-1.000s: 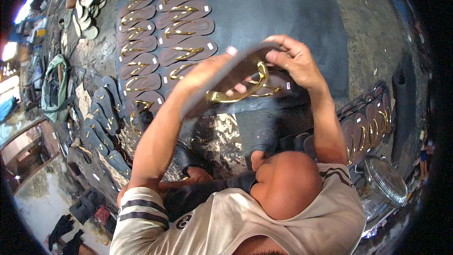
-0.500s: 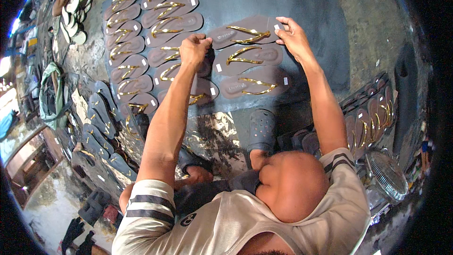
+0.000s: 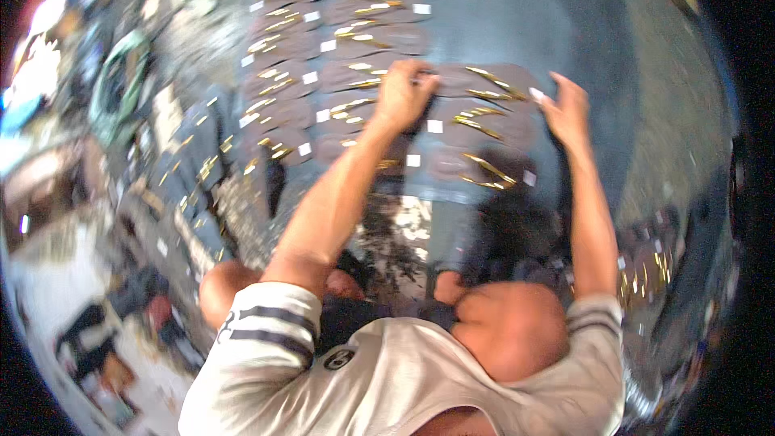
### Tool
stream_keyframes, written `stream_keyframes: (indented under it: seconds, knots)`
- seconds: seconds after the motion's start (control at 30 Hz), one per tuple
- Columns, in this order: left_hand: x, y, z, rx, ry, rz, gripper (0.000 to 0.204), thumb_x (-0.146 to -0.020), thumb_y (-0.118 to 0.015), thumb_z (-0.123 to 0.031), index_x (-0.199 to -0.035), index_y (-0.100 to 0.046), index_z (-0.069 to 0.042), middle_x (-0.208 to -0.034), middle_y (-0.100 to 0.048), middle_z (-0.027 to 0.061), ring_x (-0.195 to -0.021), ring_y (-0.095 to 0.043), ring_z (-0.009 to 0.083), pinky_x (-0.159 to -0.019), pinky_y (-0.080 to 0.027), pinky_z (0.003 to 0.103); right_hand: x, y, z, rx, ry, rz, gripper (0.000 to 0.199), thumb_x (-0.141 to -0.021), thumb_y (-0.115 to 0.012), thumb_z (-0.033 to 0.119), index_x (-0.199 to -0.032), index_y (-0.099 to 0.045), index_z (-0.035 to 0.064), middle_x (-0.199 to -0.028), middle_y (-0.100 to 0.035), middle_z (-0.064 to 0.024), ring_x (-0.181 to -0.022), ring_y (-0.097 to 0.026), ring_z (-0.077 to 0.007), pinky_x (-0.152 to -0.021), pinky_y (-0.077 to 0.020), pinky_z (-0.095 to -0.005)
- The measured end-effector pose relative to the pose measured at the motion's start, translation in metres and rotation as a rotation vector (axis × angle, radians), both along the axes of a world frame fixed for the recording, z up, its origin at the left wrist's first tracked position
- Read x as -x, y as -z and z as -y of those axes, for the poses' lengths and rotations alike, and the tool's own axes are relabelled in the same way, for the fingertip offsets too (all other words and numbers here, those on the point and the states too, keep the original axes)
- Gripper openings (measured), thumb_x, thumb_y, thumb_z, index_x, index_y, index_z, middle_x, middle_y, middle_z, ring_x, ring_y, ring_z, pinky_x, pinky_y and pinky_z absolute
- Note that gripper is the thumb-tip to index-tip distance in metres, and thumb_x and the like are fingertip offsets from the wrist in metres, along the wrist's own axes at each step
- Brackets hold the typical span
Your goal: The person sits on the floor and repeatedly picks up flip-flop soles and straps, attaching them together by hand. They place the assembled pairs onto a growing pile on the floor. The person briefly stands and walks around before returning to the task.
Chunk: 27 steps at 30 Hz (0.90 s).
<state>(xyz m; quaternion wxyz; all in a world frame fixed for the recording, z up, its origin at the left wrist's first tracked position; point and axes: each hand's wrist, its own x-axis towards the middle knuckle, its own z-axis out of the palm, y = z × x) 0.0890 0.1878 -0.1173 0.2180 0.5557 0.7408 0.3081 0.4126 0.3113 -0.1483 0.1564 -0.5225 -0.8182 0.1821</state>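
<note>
Brown thong sandals with shiny gold straps lie in rows on a blue-grey sheet [image 3: 500, 8]. At the left end of the farthest sandal in the right-hand row [image 3: 456, 81] is my left hand [image 3: 400, 97]. Its fingers are curled together, and blur hides what they pinch, if anything. My right hand [image 3: 567, 113] is at that sandal's other end, thumb and forefinger apart. A small white label [image 3: 537, 95] shows by the thumb tip; I cannot tell whether it touches the thumb or the sandal. Two more sandals, a middle one [image 3: 517, 127] and a near one [image 3: 452, 163], lie closer to me.
Two columns of similar sandals [image 3: 375, 8] with white labels fill the sheet's left part. Dark sandals [image 3: 190, 165] lie on the floor at left, and more gold-strapped ones [image 3: 646, 270] at lower right. My knee [image 3: 513, 327] is bent below the sheet.
The whole view has swung, so the sandals and both hands appear farther right and lower, with more blur. Both hands stay near the ends of the same sandal.
</note>
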Motion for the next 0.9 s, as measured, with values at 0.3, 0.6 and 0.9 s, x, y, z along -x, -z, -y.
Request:
stream_keyframes:
  seconds: [0.3,0.6,0.9]
  knots:
    - [0.218,-0.025,0.291,0.453,-0.653,-0.442,0.069,-0.078,-0.073,-0.045,-0.129,-0.053,-0.003,-0.116,-0.063,0.02,-0.112,-0.058,0.0368,-0.098,-0.043,0.042,0.023,-0.021,0.054,0.164,0.352,-0.559,0.041,-0.094,-0.061,0.029,-0.125,-0.058,0.0025,-0.122,-0.059,-0.0144,-0.11,-0.057,-0.0228,-0.097,-0.0434,-0.0344]
    - [0.108,-0.148,0.118,0.163,-0.224,0.711,0.034,-0.089,-0.063,-0.022,-0.116,-0.062,-0.001,-0.102,-0.065,0.0039,-0.092,-0.059,0.0134,-0.086,-0.046,0.03,0.174,-0.134,0.115,0.645,-0.33,-0.937,0.037,-0.098,-0.057,0.027,-0.124,-0.054,0.0021,-0.116,-0.061,-0.011,-0.108,-0.059,-0.0186,-0.091,-0.0484,-0.0324]
    - [0.012,-0.16,0.079,0.19,-0.029,0.832,0.047,-0.091,-0.066,-0.029,-0.127,-0.054,-0.001,-0.109,-0.062,0.0051,-0.097,-0.055,0.0104,-0.087,-0.044,0.027,0.154,-0.16,0.122,0.865,-0.195,-1.087,0.031,-0.093,-0.064,0.014,-0.116,-0.057,-0.0046,-0.097,-0.067,-0.009,-0.087,-0.063,-0.0117,-0.076,-0.0526,-0.0268]
